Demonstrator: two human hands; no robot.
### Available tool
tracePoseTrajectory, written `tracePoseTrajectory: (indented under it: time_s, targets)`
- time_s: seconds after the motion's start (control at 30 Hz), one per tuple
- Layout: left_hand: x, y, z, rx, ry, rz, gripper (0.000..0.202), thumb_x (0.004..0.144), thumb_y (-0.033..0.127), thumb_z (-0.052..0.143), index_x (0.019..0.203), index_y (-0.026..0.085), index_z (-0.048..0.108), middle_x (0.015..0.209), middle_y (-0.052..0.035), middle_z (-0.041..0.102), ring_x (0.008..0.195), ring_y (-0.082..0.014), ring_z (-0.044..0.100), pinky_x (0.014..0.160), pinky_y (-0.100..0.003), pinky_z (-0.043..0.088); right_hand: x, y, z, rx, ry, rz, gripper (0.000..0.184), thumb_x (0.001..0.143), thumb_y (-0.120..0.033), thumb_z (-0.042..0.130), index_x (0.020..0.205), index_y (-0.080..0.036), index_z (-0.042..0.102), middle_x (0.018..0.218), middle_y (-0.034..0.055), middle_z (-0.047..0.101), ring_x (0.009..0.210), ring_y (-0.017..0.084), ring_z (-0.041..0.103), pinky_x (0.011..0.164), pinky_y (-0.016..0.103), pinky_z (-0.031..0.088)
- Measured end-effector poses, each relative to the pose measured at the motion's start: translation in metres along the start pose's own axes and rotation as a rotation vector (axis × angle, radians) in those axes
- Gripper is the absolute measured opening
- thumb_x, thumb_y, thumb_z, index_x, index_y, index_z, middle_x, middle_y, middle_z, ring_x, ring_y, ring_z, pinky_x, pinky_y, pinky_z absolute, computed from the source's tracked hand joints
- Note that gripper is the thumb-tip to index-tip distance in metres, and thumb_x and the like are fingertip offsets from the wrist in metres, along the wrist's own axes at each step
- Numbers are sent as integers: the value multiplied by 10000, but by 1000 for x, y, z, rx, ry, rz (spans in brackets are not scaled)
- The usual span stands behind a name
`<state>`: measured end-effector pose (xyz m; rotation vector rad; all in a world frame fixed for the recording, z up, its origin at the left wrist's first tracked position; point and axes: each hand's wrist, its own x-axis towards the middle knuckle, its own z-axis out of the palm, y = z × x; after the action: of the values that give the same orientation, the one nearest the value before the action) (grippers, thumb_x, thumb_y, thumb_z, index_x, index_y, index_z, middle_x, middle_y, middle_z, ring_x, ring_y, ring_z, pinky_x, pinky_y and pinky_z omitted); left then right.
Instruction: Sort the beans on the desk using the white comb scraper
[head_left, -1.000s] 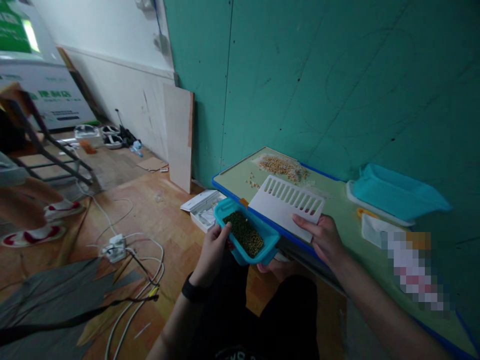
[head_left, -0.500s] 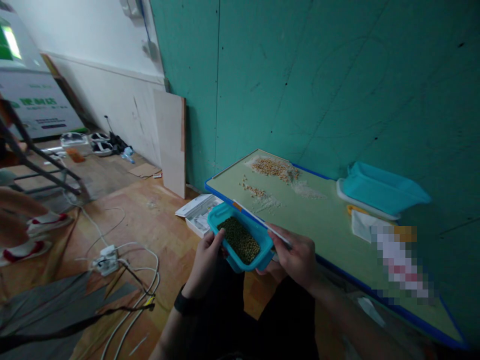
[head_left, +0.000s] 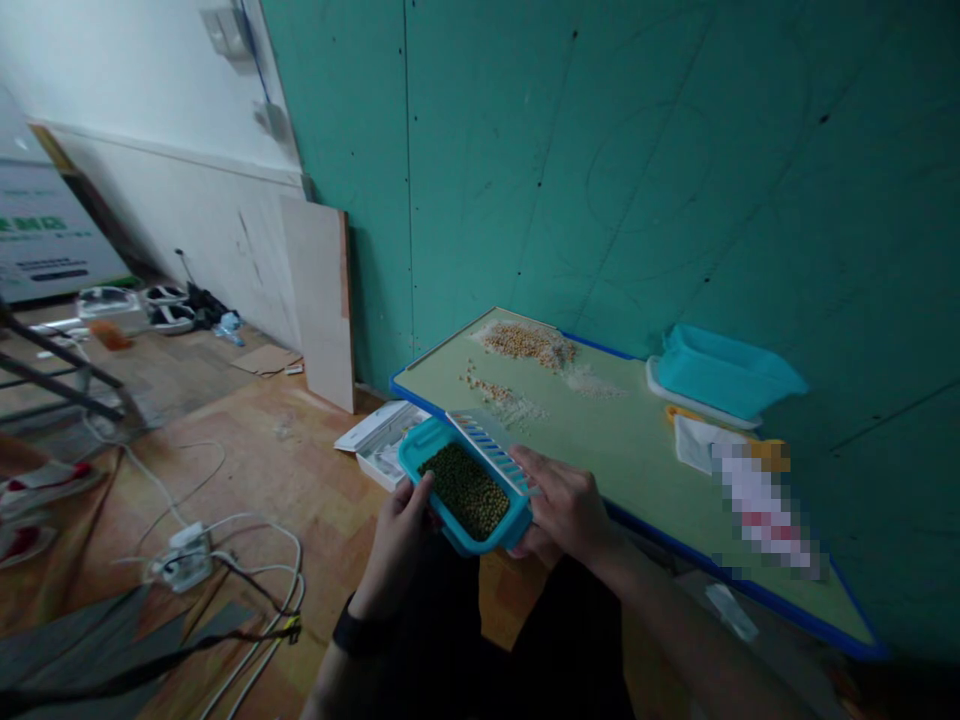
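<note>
A blue plastic container (head_left: 412, 450) is held over my lap, with dark green beans and paler yellowish ones (head_left: 465, 490) inside. My left hand (head_left: 402, 522) grips its near left side, thumb over the rim. In my right hand (head_left: 571, 508) is a white slotted panel (head_left: 487, 452), standing tilted along the container's far long side; blue shows through its slots. My right fingers close around its right end, by the container's right rim. Behind, the greenish table (head_left: 600, 440) bears a heap of yellow beans (head_left: 525, 343), a smaller scatter of them, and white grains (head_left: 592, 380).
On the table's right stand a blue basin (head_left: 731, 372) on a white base and a cloth-like white item (head_left: 694, 443) with yellow beside it. An open white box (head_left: 379, 440) lies left of the container. A power strip (head_left: 184, 558) with cables is on the floor. A person's shoes (head_left: 45, 485) show far left.
The slotted panel, nearly edge-on before, has turned so its slotted face shows. My view has shifted slightly, moving the scene left. Both hands keep their hold.
</note>
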<state>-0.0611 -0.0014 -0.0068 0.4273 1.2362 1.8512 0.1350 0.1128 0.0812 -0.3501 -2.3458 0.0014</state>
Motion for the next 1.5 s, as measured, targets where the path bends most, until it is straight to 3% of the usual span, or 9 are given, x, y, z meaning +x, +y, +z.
tracePoseTrajectory:
  time_s: [0.23, 0.47, 0.7, 0.83, 0.93, 1.1, 1.3, 1.5]
  targets:
    - [1, -4, -3, 17, -12, 7, 417, 741, 532, 795, 883, 159, 676, 585, 46, 576, 479, -95, 487, 467, -211, 396, 7, 0, -8, -56, -76, 64, 530, 764, 42, 416, 1199, -108, 679, 1124, 116, 760, 946, 187, 759, 874, 272, 601]
    - [-2, 1, 0, 29, 1, -5, 428, 727, 555, 796, 767, 169, 615, 516, 58, 526, 443, -90, 467, 425, -201, 339, -5, 26, -22, -74, -116, 210, 594, 714, 29, 412, 1204, -157, 692, 1120, 69, 766, 917, 181, 762, 854, 263, 597]
    - [-1, -3, -2, 15, -9, 24, 394, 748, 524, 793, 793, 164, 638, 530, 46, 530, 466, -96, 466, 448, -213, 357, -30, 59, -41, -119, -53, 295, 493, 812, -25, 431, 1176, -188, 722, 1100, 59, 770, 899, 190, 767, 825, 270, 598]
    - [-1, -4, -2, 3, -14, 3, 398, 755, 532, 787, 819, 170, 636, 548, 57, 525, 471, -90, 450, 446, -204, 353, -38, 68, -48, -176, 61, 321, 309, 905, -176, 512, 1087, -192, 761, 993, 76, 790, 801, 203, 773, 732, 260, 598]
    - [-3, 0, 0, 17, -7, -15, 423, 731, 552, 797, 781, 171, 620, 544, 61, 515, 466, -88, 443, 434, -200, 339, -36, 59, -51, -249, 133, 385, 289, 942, -305, 529, 986, -175, 784, 879, 104, 794, 711, 212, 764, 672, 258, 579]
    - [-7, 9, 6, 35, -5, -1, 455, 694, 570, 815, 736, 161, 620, 549, 57, 511, 475, -82, 436, 442, -197, 332, -27, 18, -48, -329, 206, 526, 432, 924, -467, 569, 703, -142, 749, 664, 128, 747, 574, 229, 724, 532, 250, 502]
    - [-8, 10, 7, 34, -12, 2, 435, 703, 564, 806, 750, 166, 636, 537, 62, 492, 472, -91, 430, 448, -210, 342, -6, -25, -24, -266, 224, 621, 423, 929, -416, 542, 713, -108, 736, 640, 147, 725, 560, 226, 704, 514, 254, 460]
    - [-6, 4, 3, 22, -17, 6, 407, 735, 531, 795, 848, 160, 673, 638, 33, 588, 518, -101, 479, 486, -213, 376, 10, -45, 9, -300, 270, 673, 380, 946, -344, 477, 791, -117, 739, 647, 168, 712, 606, 263, 709, 541, 290, 477]
